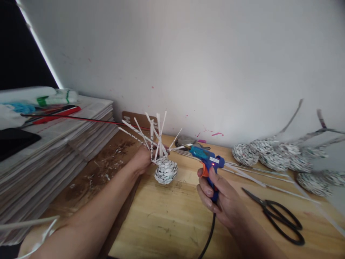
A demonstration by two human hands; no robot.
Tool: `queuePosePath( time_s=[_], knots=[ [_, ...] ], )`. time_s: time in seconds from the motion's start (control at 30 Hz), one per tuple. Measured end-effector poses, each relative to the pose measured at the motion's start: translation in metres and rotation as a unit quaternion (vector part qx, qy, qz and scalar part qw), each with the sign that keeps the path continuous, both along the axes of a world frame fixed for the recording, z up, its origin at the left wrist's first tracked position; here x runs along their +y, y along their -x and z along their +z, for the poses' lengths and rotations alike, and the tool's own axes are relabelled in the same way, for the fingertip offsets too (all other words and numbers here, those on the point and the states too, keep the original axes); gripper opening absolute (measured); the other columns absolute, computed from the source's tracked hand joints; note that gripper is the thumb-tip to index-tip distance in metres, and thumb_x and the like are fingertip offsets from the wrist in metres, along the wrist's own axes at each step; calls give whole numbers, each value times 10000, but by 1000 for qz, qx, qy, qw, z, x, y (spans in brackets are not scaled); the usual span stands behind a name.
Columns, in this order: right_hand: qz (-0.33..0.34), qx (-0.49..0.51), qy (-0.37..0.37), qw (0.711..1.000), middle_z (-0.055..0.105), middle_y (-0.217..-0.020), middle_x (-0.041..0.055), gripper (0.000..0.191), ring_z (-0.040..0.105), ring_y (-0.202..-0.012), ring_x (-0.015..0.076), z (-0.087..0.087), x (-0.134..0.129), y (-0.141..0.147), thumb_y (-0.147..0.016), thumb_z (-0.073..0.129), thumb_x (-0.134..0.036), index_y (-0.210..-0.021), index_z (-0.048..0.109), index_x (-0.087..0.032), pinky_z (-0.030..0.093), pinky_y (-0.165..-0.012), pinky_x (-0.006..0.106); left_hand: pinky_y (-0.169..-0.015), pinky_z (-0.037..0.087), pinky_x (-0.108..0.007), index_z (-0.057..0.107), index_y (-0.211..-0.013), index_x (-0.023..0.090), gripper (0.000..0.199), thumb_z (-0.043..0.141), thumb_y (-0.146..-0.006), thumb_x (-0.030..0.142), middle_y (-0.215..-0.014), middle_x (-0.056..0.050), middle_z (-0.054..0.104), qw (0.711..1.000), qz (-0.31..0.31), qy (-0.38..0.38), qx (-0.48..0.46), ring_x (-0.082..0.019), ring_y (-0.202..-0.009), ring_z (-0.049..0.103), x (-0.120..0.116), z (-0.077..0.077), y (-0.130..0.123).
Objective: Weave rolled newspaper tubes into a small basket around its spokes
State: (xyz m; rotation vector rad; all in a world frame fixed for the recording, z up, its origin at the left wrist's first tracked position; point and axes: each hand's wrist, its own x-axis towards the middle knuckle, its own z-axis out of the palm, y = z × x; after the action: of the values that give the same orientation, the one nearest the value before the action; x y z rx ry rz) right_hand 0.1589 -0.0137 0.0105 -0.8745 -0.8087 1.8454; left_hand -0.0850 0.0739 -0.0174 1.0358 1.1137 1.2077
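My right hand (215, 196) is wrapped round the handle of a blue glue gun (206, 158) with an orange trigger and a small red light. Its nozzle points left, close to the end of a paper strip. Left of it, a round ball woven from rolled newspaper strips (166, 172) has several loose strips (152, 138) fanning upward from its top. My left hand (144, 158) is behind those strips, at the ball's upper left, and appears to grip them. The strips partly hide its fingers.
Black-handled scissors (283, 217) lie on the wooden table (161, 223) at right. Several woven paper balls (272, 154) and loose paper rods (258, 172) lie toward the wall. At left stands a tall newspaper stack (54, 151) with a red-handled tool (58, 114). The glue gun's cord (208, 239) runs toward me.
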Motion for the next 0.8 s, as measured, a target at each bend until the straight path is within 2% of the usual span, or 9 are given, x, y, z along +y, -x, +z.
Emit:
queuePosePath(
  time_s=[0.17, 0.37, 0.6, 0.8],
  knots=[
    [2, -7, 0, 1000, 427, -553, -68, 385, 358, -394, 50, 3, -2, 0, -871, 644, -567, -917, 624, -185, 135, -313, 158, -454, 336, -223, 783, -880, 107, 385, 811, -570, 334, -699, -102, 744, 1000, -14, -9, 7, -186, -580, 640, 0, 0, 1],
    [-2, 5, 15, 1000, 410, -555, -74, 359, 333, -390, 44, -3, -8, -8, -905, 609, -549, -905, 605, -190, 144, -320, 169, -550, 454, -257, 780, -781, 118, 323, 829, -515, 296, -677, -92, 744, 1000, 6, 0, -2, -211, -633, 674, 0, 1, 0],
    [7, 21, 8, 1000, 404, -556, -79, 364, 291, -376, 38, -12, -10, -12, -924, 577, -555, -886, 577, -194, 140, -326, 177, -558, 480, -271, 759, -743, 115, 308, 824, -541, 337, -664, -91, 739, 1000, 11, 16, 2, -209, -617, 675, 0, -3, 0],
    [13, 21, 9, 1000, 406, -555, -78, 376, 293, -376, 40, -14, -10, -13, -911, 587, -571, -864, 564, -199, 132, -332, 178, -517, 448, -252, 757, -759, 121, 319, 831, -560, 359, -673, -90, 740, 1000, -2, 8, 15, -205, -613, 673, 0, -6, 1]
  ],
)
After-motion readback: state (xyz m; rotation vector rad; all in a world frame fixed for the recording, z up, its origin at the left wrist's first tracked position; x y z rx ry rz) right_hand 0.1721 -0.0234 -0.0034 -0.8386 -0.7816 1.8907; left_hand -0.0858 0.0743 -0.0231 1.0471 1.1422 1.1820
